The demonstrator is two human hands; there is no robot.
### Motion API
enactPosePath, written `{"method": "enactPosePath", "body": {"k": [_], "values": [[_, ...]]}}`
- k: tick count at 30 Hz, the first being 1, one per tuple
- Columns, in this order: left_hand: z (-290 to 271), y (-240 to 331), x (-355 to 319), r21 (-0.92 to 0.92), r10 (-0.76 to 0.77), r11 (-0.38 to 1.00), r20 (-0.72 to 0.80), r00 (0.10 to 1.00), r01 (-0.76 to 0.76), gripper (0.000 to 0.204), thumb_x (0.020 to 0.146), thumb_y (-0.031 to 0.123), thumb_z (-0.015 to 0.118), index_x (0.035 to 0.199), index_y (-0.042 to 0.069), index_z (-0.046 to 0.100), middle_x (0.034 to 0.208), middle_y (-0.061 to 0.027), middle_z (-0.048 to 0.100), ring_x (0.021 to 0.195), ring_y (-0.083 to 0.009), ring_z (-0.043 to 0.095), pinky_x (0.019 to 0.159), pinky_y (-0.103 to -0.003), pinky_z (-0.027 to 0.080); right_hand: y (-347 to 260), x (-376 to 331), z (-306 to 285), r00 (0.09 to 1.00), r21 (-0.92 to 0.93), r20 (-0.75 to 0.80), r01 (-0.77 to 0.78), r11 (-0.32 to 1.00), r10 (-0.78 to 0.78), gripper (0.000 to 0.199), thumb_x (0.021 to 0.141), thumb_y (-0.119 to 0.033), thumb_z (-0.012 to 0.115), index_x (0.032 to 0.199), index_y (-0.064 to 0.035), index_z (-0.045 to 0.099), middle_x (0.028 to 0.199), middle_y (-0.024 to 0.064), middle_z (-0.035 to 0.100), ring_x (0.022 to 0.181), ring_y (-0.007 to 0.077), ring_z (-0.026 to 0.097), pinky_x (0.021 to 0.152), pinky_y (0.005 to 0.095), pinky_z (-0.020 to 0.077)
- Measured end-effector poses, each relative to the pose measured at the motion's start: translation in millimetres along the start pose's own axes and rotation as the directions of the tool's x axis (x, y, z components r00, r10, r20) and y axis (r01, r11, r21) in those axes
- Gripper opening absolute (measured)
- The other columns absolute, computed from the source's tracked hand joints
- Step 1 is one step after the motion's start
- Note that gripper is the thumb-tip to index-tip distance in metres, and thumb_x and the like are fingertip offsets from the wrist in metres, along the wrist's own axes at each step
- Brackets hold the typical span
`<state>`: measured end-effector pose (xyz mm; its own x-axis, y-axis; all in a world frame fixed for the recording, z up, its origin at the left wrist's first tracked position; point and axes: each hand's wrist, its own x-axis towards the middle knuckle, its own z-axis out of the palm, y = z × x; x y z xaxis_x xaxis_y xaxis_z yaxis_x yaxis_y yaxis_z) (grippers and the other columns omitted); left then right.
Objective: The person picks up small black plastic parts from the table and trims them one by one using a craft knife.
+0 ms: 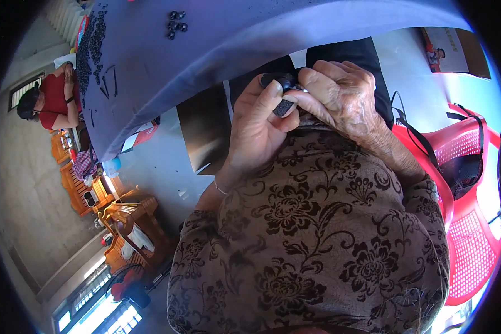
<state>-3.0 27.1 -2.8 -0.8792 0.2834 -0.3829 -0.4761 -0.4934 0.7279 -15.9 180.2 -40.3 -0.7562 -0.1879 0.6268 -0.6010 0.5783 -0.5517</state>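
Both my hands meet close to my chest, just below the edge of a table covered with a blue-grey cloth (217, 50). My left hand (256, 125) pinches a small black part (284, 94) between thumb and fingers. My right hand (342, 94) is closed on the same black part from the right; a bit of metal shows where the fingers meet. Most of the part is hidden by the fingers. My patterned brown sleeves and top fill the lower middle of the view.
Small black parts lie on the cloth: a cluster (176, 25) near the top, a long heap (92, 47) and thin sticks (108, 83) at its left. A red plastic chair (467, 222) stands at right. A person in red (55, 100) sits far left near wooden furniture (122, 222).
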Motion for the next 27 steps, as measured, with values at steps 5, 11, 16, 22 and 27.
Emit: {"method": "enactPosePath", "body": {"k": [5,11,16,22,27], "values": [[2,0,1,-0.020,0.003,1.000,0.014,1.000,-0.003,0.011,0.089,0.015,0.050,0.094,0.006,0.051,0.082,-0.0018,0.056,0.067,-0.0066,0.047,0.053,-0.021,0.037,-1,2,0,0.999,0.046,-0.016,-0.029,0.999,0.029,0.029,0.068,-0.030,0.070,0.074,-0.0052,0.056,0.065,0.0045,0.054,0.054,0.0214,0.056,0.049,0.0308,0.0465],[2,1,1,0.008,-0.022,1.000,-0.013,1.000,0.022,0.011,0.089,0.016,0.050,0.094,0.006,0.051,0.083,-0.0020,0.056,0.066,-0.0072,0.048,0.053,-0.021,0.038,2,1,-1,1.000,0.021,0.008,0.012,1.000,-0.012,0.031,0.069,-0.031,0.070,0.077,-0.0051,0.055,0.066,0.0048,0.054,0.055,0.0216,0.056,0.049,0.0301,0.0475],[1,0,0,0.001,-0.012,1.000,-0.022,1.000,0.012,0.011,0.089,0.016,0.051,0.095,0.007,0.050,0.083,-0.0014,0.055,0.066,-0.0070,0.047,0.053,-0.021,0.038,1,-1,0,1.000,-0.003,0.030,0.004,1.000,-0.004,0.031,0.068,-0.031,0.070,0.078,-0.0050,0.056,0.067,0.0050,0.055,0.055,0.0214,0.057,0.050,0.0301,0.0480],[2,-1,0,0.017,-0.001,1.000,-0.028,1.000,0.001,0.012,0.089,0.017,0.052,0.095,0.007,0.050,0.084,-0.0017,0.055,0.066,-0.0066,0.047,0.052,-0.021,0.037,0,1,-1,1.000,-0.012,0.020,-0.012,1.000,0.012,0.030,0.068,-0.032,0.070,0.077,-0.0057,0.057,0.067,0.0042,0.056,0.056,0.0212,0.057,0.051,0.0307,0.0483],[-14,-1,4,-0.065,-0.018,0.997,0.205,0.979,0.032,0.021,0.091,0.018,0.047,0.108,0.007,0.051,0.097,-0.0039,0.058,0.085,-0.0107,0.056,0.064,-0.025,0.049,2,0,-1,0.998,-0.049,0.060,0.003,0.999,0.000,0.031,0.068,-0.034,0.069,0.076,-0.0068,0.057,0.067,0.0035,0.056,0.056,0.0204,0.057,0.050,0.0305,0.0478]]}}
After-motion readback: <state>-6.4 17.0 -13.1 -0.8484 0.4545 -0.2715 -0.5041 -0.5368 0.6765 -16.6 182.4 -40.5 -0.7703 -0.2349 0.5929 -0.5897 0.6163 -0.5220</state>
